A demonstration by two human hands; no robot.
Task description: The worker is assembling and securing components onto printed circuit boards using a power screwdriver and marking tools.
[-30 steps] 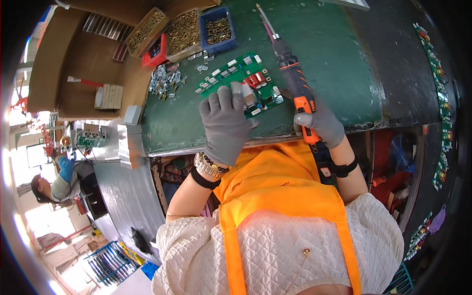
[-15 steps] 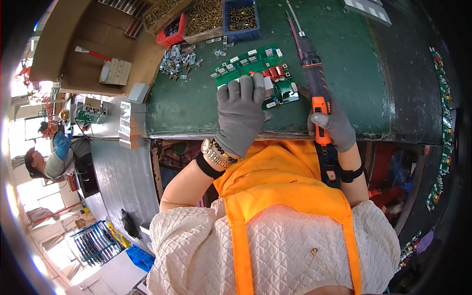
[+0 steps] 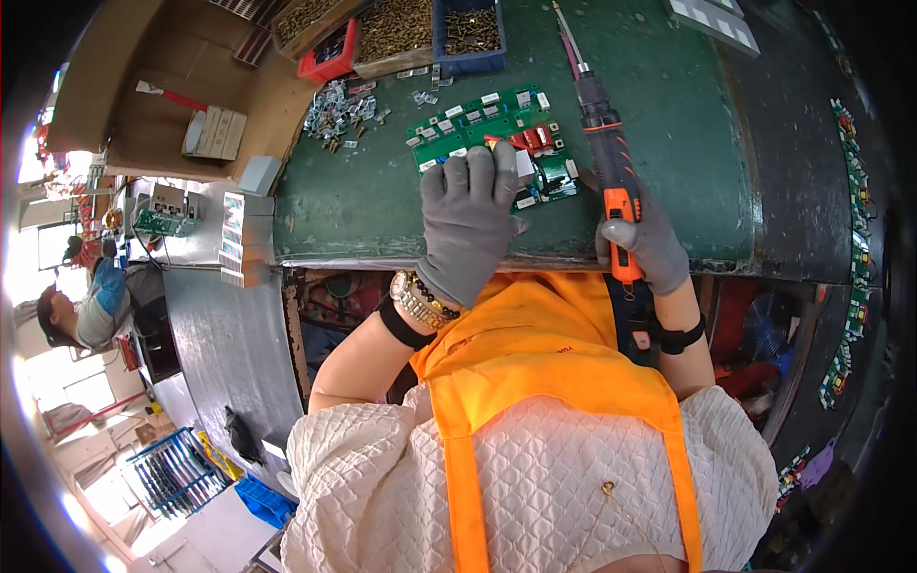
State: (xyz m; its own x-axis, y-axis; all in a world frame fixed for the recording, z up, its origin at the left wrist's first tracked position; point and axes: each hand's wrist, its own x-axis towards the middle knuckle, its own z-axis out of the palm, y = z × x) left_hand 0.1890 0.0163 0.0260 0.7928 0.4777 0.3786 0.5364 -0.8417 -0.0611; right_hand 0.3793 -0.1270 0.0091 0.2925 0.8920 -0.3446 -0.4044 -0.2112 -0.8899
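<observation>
A green circuit board (image 3: 457, 143) with white, red and black components lies on the green mat. My left hand (image 3: 468, 215), in a grey glove, rests over its near left part. Its fingers lie side by side on the board and the thumb stands apart; the fingertips are partly hidden. To the right, my gloved right hand (image 3: 650, 244) is wrapped round the orange and black handle of an electric screwdriver (image 3: 611, 158). The tool's long bit points away from me, up and to the left, beside the board and apart from it.
Loose metal clips (image 3: 336, 113) lie left of the board. Behind them stand a red bin (image 3: 328, 63), a box of brass screws (image 3: 394, 33) and a blue bin (image 3: 470, 59). A cardboard box (image 3: 177, 91) is at far left, another person (image 3: 95, 310) beyond. Circuit boards (image 3: 850, 286) line the right.
The whole view has shifted slightly, so the boxes at left sit a little further left. My left hand stays on the board, and my right hand keeps the screwdriver in nearly the same place.
</observation>
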